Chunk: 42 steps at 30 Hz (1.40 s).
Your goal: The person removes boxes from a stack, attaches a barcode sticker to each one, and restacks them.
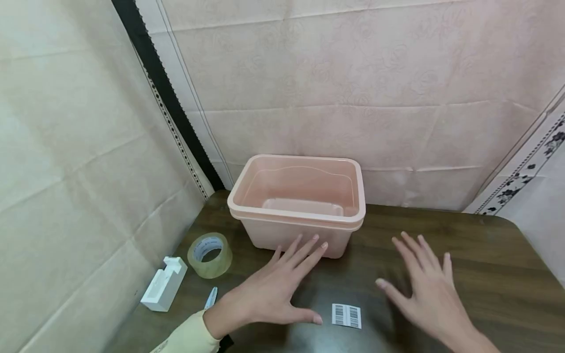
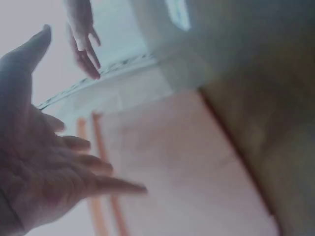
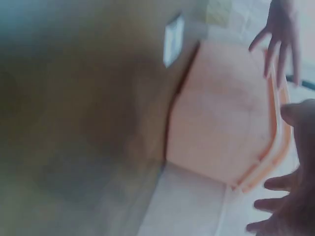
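A pink plastic bin (image 1: 300,230) with an open top stands on the dark wooden table near the back wall. My left hand (image 1: 275,289) is spread in front of it, fingers straight and holding nothing; whether the fingertips touch the bin cannot be told. To the right, my right hand (image 1: 425,294) hovers with its fingers spread, also holding nothing. Between the hands a small white barcode label (image 1: 346,316) lies on the table. In the left wrist view the left hand (image 2: 54,167) is apart from the blurred bin (image 2: 167,162). The right wrist view shows the bin (image 3: 221,103) beyond the right fingers.
Left of the bin lies a roll of clear tape (image 1: 222,262). Farther left is a white block-like holder (image 1: 164,285). A light-blue tipped object (image 1: 211,297) is partly hidden behind the left wrist. Pale cloth walls (image 1: 353,73) enclose the table (image 1: 476,250).
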Motion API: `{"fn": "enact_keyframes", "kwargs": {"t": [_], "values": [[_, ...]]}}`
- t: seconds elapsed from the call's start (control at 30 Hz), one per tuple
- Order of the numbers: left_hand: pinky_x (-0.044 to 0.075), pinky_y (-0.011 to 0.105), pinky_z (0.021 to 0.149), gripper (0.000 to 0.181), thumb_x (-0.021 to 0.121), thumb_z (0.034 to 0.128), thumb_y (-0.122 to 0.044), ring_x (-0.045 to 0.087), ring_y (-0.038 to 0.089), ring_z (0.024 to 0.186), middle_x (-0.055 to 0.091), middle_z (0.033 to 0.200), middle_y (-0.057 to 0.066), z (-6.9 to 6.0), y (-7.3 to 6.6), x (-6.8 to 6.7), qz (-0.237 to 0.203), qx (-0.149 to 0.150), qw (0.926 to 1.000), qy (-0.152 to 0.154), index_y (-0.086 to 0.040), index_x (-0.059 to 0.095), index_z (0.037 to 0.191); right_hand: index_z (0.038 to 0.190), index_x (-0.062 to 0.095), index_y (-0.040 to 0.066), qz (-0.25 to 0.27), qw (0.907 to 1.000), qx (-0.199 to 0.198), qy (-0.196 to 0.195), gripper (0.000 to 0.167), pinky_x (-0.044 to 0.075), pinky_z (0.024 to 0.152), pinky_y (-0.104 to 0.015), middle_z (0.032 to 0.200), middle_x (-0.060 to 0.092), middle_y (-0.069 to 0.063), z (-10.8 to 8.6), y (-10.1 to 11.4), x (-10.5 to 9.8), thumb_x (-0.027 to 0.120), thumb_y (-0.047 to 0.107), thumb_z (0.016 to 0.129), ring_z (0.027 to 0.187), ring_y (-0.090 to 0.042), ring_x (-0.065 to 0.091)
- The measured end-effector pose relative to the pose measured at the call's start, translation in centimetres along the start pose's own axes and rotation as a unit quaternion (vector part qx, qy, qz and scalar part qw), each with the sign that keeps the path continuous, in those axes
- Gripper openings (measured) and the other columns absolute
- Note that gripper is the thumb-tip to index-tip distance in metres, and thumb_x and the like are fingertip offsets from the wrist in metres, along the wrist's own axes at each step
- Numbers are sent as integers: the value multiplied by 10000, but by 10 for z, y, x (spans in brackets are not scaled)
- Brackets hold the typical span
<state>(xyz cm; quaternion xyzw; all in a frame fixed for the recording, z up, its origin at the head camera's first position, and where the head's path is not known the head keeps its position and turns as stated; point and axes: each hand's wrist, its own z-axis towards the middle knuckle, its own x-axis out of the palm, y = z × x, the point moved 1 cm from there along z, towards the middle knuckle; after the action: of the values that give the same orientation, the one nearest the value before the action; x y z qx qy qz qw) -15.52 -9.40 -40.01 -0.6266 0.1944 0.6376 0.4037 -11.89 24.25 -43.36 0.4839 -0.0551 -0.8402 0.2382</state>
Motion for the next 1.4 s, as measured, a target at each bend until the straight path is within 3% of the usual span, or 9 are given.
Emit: {"fn": "enact_keyframes", "kwargs": {"t": [0.17, 0.3, 0.4, 0.5, 0.63, 0.8, 1.1, 1.27, 1.4], "values": [[386, 508, 1253, 1094, 724, 898, -685, 246, 203, 1640, 158, 1790, -51, -1, 6, -38, -499, 537, 9932, -906, -313, 94, 1711, 1527, 546, 120, 955, 9898, -235, -1027, 749, 230, 1307, -372, 1547, 549, -178, 36, -10, -17, 845, 208, 846, 1441, -370, 461], [485, 499, 1171, 861, 752, 963, -466, 526, 227, 1470, 412, 1692, -4, 0, 31, -73, -1202, 674, 9683, -2081, -234, 312, 1667, 1450, 612, 77, 1593, 9761, -127, -1470, 575, 337, 1102, -112, 1409, 626, -162, 59, -14, -21, 779, 97, 900, 1315, -113, 523], [554, 509, 1070, 672, 728, 989, -254, 601, 253, 1356, 544, 1569, 44, 1, 61, -95, -1701, 440, 9377, -2998, -204, 443, 1596, 1392, 644, 43, 1984, 9663, 5, -1642, 468, 402, 1031, -122, 1323, 655, -155, 73, -14, -17, 743, 71, 935, 1258, 18, 535], [581, 495, 1017, 616, 681, 1017, -215, 555, 240, 1394, 538, 1540, 42, -2, 91, -111, -1789, -428, 9235, -3366, -239, 452, 1588, 1343, 674, 30, 2215, 9584, -85, -1796, 407, 433, 975, -137, 1238, 699, -143, 87, -12, -10, 734, 43, 941, 1193, 19, 585], [546, 538, 1059, 558, 593, 1076, -327, 486, 296, 1448, 483, 1573, 100, -6, 126, -116, -1762, -1725, 9211, -3014, -224, 437, 1603, 1338, 690, 110, 2453, 9552, -92, -1652, 394, 462, 903, -118, 1152, 725, -51, 99, -6, -2, 734, 35, 954, 1056, 6, 636], [545, 567, 1057, 491, 444, 1138, -356, 530, 373, 1374, 431, 1610, 179, -9, 166, -111, -2186, -2579, 9103, -2388, -160, 476, 1587, 1372, 657, 204, 2692, 9574, 316, -1000, 391, 483, 836, -74, 1128, 716, 1, 108, 1, 6, 726, 117, 997, 985, 32, 647], [621, 510, 963, 432, 461, 1144, -314, 684, 275, 1091, 597, 1429, 213, -8, 199, -94, -3703, -3184, 8602, -1469, -113, 535, 1519, 1469, 561, 121, 2791, 9509, 1326, 164, 507, 497, 727, -159, 1086, 684, -43, 127, 9, 16, 678, 359, 1038, 863, 5, 616], [618, 507, 973, 417, 504, 1133, -284, 707, 161, 1028, 646, 1360, 180, -7, 208, -87, -4264, -3132, 8369, -1403, -63, 573, 1480, 1484, 549, 99, 3022, 9378, 1656, 419, 549, 495, 653, -206, 1013, 632, 22, 134, 11, 14, 690, 368, 1027, 793, -33, 579], [631, 418, 922, 438, 527, 1125, -281, 724, 133, 1012, 721, 1223, 47, -9, 219, -80, -4922, -3038, 8040, -1380, -36, 550, 1487, 1454, 576, 82, 3046, 9360, 1708, 439, 549, 460, 643, -202, 970, 585, 22, 140, 12, 14, 714, 373, 1010, 788, -52, 533]]}}
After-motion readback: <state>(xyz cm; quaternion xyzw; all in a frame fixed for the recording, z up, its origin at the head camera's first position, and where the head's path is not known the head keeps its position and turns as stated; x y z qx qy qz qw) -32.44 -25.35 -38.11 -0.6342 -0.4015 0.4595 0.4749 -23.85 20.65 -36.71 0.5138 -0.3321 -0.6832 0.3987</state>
